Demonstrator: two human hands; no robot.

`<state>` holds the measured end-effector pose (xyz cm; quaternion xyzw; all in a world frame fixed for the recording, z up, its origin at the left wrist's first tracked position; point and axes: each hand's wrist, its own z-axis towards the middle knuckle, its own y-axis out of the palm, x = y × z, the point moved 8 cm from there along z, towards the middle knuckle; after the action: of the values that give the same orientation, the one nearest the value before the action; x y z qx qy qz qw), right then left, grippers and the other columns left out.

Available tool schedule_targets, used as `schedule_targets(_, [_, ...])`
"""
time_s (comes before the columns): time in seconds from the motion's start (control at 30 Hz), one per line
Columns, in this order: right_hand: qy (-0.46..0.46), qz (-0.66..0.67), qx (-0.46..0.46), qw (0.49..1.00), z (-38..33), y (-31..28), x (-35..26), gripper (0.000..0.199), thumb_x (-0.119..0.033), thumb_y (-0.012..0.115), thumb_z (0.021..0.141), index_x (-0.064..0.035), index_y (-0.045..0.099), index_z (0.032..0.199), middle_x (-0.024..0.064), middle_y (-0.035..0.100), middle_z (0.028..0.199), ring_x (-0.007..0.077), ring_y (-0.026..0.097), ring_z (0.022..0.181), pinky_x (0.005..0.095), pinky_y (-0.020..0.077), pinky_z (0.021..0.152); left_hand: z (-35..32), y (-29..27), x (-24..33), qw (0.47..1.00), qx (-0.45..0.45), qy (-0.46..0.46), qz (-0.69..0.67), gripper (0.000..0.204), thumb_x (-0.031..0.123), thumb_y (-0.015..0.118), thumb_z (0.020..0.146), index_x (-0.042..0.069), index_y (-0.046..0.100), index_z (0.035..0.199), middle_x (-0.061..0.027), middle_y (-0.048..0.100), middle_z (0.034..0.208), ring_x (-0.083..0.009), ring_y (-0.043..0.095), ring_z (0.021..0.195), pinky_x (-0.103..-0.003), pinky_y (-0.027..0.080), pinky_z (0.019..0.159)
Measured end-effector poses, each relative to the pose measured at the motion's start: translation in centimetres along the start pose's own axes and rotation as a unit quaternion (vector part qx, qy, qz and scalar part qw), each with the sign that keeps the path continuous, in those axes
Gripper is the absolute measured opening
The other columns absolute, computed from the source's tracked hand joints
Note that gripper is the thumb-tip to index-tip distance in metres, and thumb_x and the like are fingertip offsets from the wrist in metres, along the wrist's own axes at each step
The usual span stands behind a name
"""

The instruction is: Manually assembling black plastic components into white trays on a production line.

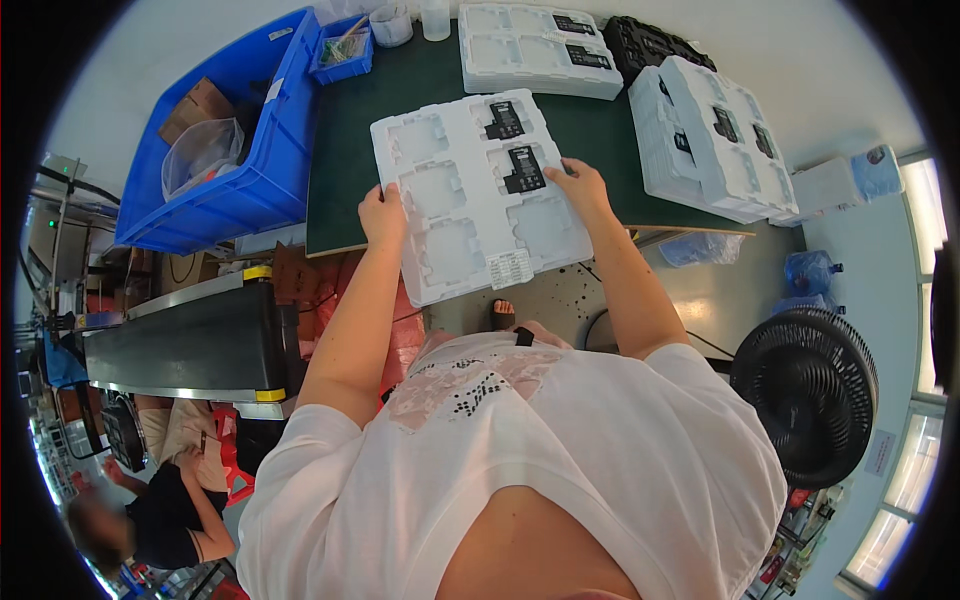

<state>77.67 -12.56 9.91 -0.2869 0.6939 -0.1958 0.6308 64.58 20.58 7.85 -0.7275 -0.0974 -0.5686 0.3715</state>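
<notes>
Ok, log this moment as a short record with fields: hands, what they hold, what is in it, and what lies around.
left hand: left hand grips the near-left edge of the white moulded tray
right hand: right hand grips the tray's right edge
tray contents: two black flat parts in the far-right pockets; the other pockets are empty
tray position: partly over the near edge of the green table
around: stacks of white trays at far right, blue bin at left, black fan on the floor at right

One head-worn fisheye view looks steeply down from close above the person's chest, facing the worktop (340, 150) toward 12 o'clock
</notes>
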Motion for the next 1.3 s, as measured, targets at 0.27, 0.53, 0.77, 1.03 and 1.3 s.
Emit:
schedule_targets(0.27, [-0.071, -0.091, 0.01, 0.993, -1.8, 0.5, -0.7, 0.046, -0.037, 0.058, 0.082, 0.0023, 0.059, 0.106, 0.0195, 0.058, 0.091, 0.0293, 0.059, 0.082, 0.0361, 0.0459, 0.072, -1.6, -0.8, 0.1, 0.982, 0.112, 0.076, 0.132, 0.033, 0.02, 0.051, 0.086, -0.007, 0.056, 0.105, -0.0236, 0.053, 0.103, -0.0353, 0.051, 0.095, -0.036, 0.041, 0.084])
schedule_targets(0.53, [-0.07, -0.12, -0.019, 0.99, 0.3, 0.4, -2.9, 0.04, -0.035, 0.056, 0.083, 0.0013, 0.061, 0.097, 0.0192, 0.057, 0.087, 0.0329, 0.057, 0.079, 0.0383, 0.0459, 0.069, -0.7, -1.1, 1.8, 0.979, 0.132, 0.092, 0.125, 0.033, 0.017, 0.053, 0.086, -0.006, 0.056, 0.108, -0.0224, 0.052, 0.107, -0.0338, 0.051, 0.097, -0.036, 0.041, 0.085])
schedule_targets(0.77, [-0.05, -0.079, -0.003, 0.996, 0.1, 0.2, -2.3, 0.038, -0.035, 0.056, 0.082, 0.0018, 0.062, 0.087, 0.0204, 0.057, 0.085, 0.0349, 0.057, 0.078, 0.0404, 0.046, 0.068, -0.8, -1.3, 2.0, 0.984, 0.124, 0.031, 0.122, 0.035, 0.023, 0.055, 0.085, -0.005, 0.058, 0.107, -0.0229, 0.059, 0.102, -0.0303, 0.058, 0.091, -0.034, 0.044, 0.081])
schedule_targets(1.03, [-0.073, -0.072, 0.011, 0.995, -0.7, 0.5, -1.6, 0.042, -0.037, 0.058, 0.081, 0.0027, 0.061, 0.096, 0.0192, 0.057, 0.092, 0.0328, 0.058, 0.083, 0.0389, 0.046, 0.072, -0.6, -1.6, 2.3, 0.986, 0.126, 0.06, 0.09, 0.032, 0.024, 0.056, 0.084, -0.006, 0.061, 0.097, -0.0177, 0.064, 0.083, -0.0273, 0.061, 0.076, -0.032, 0.045, 0.07])
schedule_targets(1.3, [-0.033, 0.045, -0.02, 0.998, 0.4, 2.0, 0.3, 0.051, -0.044, 0.059, 0.08, 0.0052, 0.057, 0.097, 0.0173, 0.059, 0.092, 0.0258, 0.058, 0.083, 0.0344, 0.0456, 0.074, -0.2, -1.8, 1.4, 0.988, 0.098, 0.062, 0.104, 0.032, 0.026, 0.054, 0.085, -0.005, 0.061, 0.093, -0.0181, 0.063, 0.08, -0.0283, 0.06, 0.073, -0.033, 0.045, 0.067])
